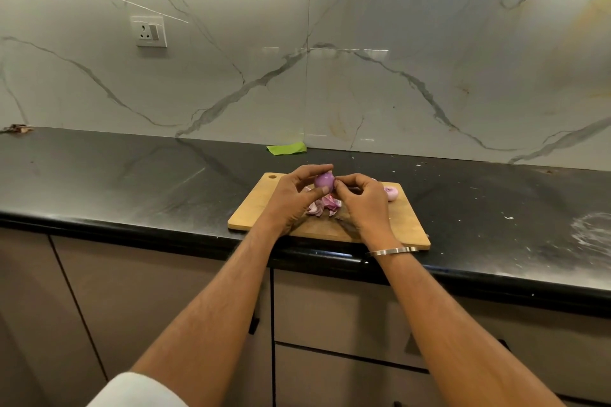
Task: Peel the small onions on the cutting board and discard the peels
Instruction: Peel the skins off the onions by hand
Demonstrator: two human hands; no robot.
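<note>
A small purple onion (pixel 323 180) is held above the wooden cutting board (pixel 261 208), gripped between the thumb and fingers of my left hand (pixel 291 200). My right hand (pixel 362 200) pinches at the onion's right side with its fingertips. Below the hands a heap of pink and white peels (pixel 322 206) lies on the board. Another small onion (pixel 391 192) rests near the board's far right corner, partly hidden by my right hand.
The board sits at the front edge of a black stone counter (pixel 132 182). A green scrap (pixel 286 149) lies by the marble backsplash. White smears mark the counter at the right (pixel 591 235). Brown debris (pixel 16 129) lies at the far left. Cabinet doors are below.
</note>
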